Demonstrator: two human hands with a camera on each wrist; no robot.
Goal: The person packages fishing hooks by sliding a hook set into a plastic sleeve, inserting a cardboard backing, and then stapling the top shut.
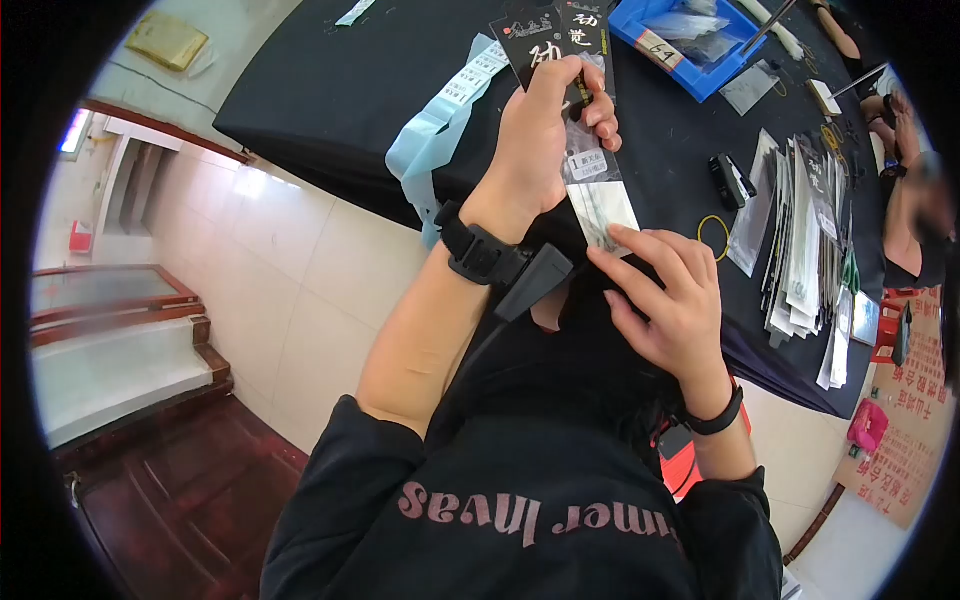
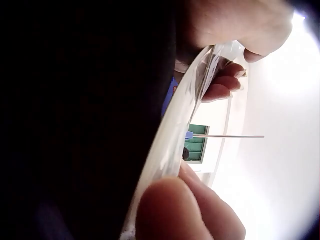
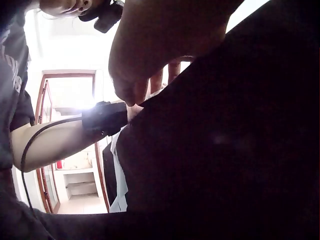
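In the head view, the left hand (image 1: 540, 130), top centre, grips a flat clear packet (image 1: 603, 200), thumb over the front and fingers curled round its edge. A black header card (image 1: 540, 42) stands above the grip, and a small label sticker (image 1: 587, 163) and a white panel show below it. The right hand (image 1: 672, 290) has its fingers fairly straight, two tips resting on the packet's lower end, the thumb off it. The packet looks very light: the card probably springy, the film limp and slick. The firmest hold is likely where the left hand has it, near the card; the lower end is best steadied with flat fingertips, since a hard pinch might crease it.

In the left wrist view, the packet runs slantwise from upper centre to lower left, nearly edge-on. It bows a little and shines, which suggests thin, slippery film. Curled fingers hold it at the top; nearer fingertips touch it at the bottom.

In the right wrist view, a hand fills the upper centre, fingers pointing down; the packet is not distinguishable, so their contact cannot be told from here.
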